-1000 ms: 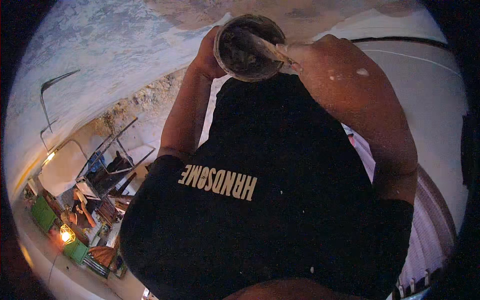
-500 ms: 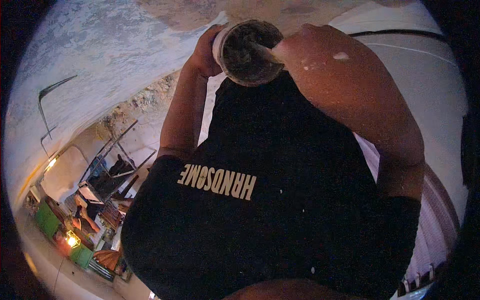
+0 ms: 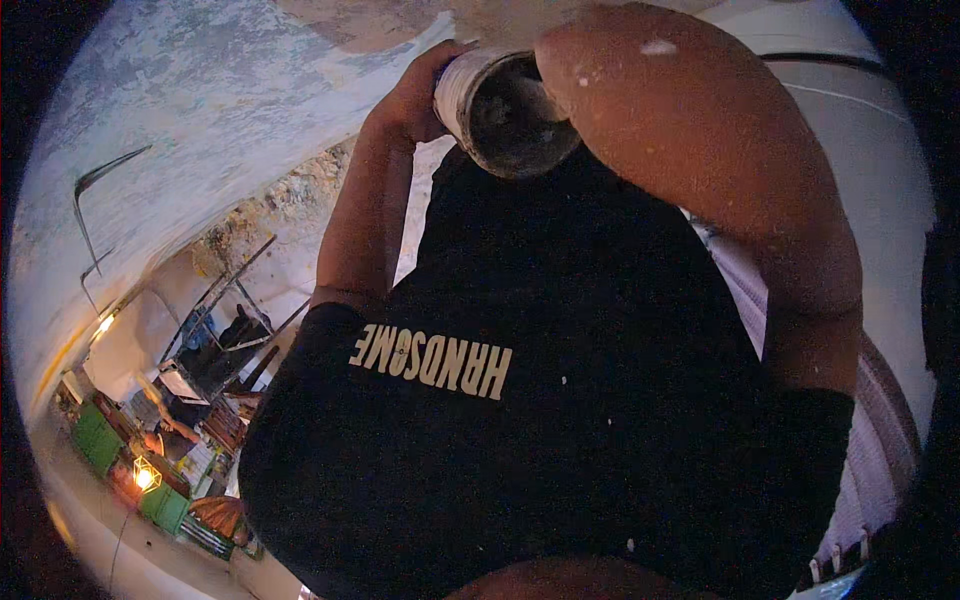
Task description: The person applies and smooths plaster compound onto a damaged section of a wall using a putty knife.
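Note:
At the top middle, my left hand point(image 3: 426, 92) wraps round the side of a pale round tub point(image 3: 462, 92) and holds it tilted, its mouth turned toward me. The inside is dark and smeared with a greyish material. My right forearm reaches across from the right, and my right hand point(image 3: 570, 68) is at the tub's right rim. Its fingers are hidden, so I cannot tell what they hold. A pale flat shape point(image 3: 540, 100) shows inside the mouth beside that hand, too unclear to name. Pale splashes mark the right arm.
A blotchy white and grey wall point(image 3: 250, 90) curves along the upper left, with a bent metal rod point(image 3: 82, 205) near it. Lower left are a metal-framed stand point(image 3: 225, 315), a lit lamp point(image 3: 146, 475), green panels point(image 3: 97, 438) and another person point(image 3: 172, 435).
The tub has shifted slightly right and turned, showing more of its outer side. My right forearm has risen and moved left over the tub's rim. My left hand keeps its hold.

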